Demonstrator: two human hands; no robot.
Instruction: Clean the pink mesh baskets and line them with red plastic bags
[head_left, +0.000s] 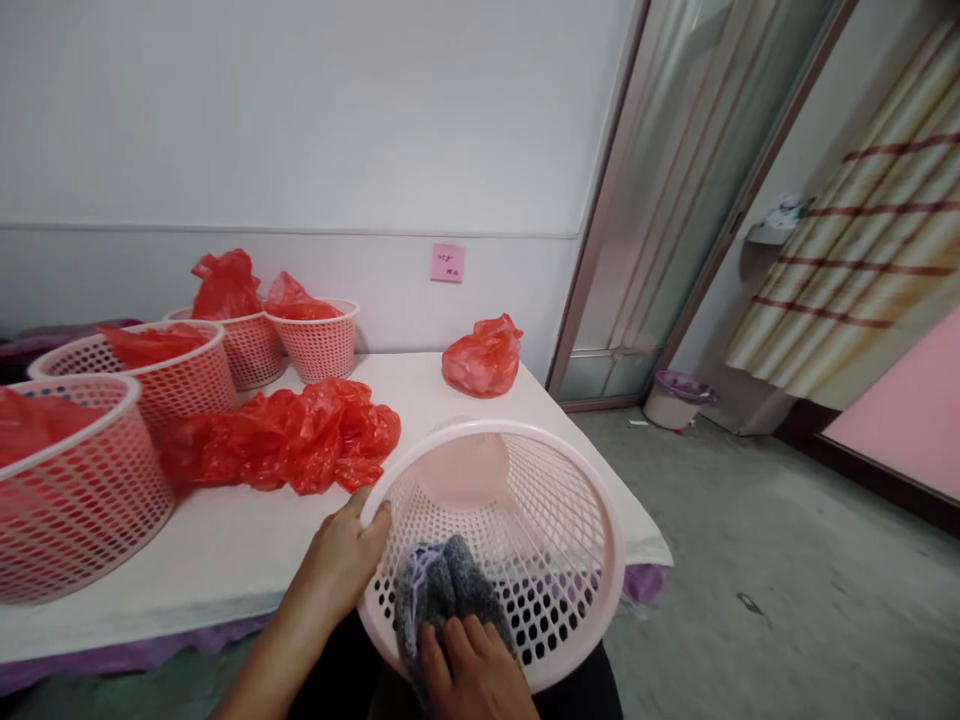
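A pale pink perforated basket (pixel 616 560) is tilted toward me at the table's front edge, its open mouth facing me. My left hand (pixel 341 560) grips its rim on the left, thumb over the edge. Inside the basket's lower left lies a dark grey knitted cloth item (pixel 457 580) with light purple trim. My right hand (pixel 476 670) is on that grey item, fingers bent over its lower part; the thumb is hidden.
On the white table (pixel 255 540) lie crumpled red plastic bags (pixel 300 435) and a bunched red bag (pixel 484 355). Several pink baskets (pixel 82 500) holding red bags stand at left. A bin (pixel 673 402) sits on the floor at right.
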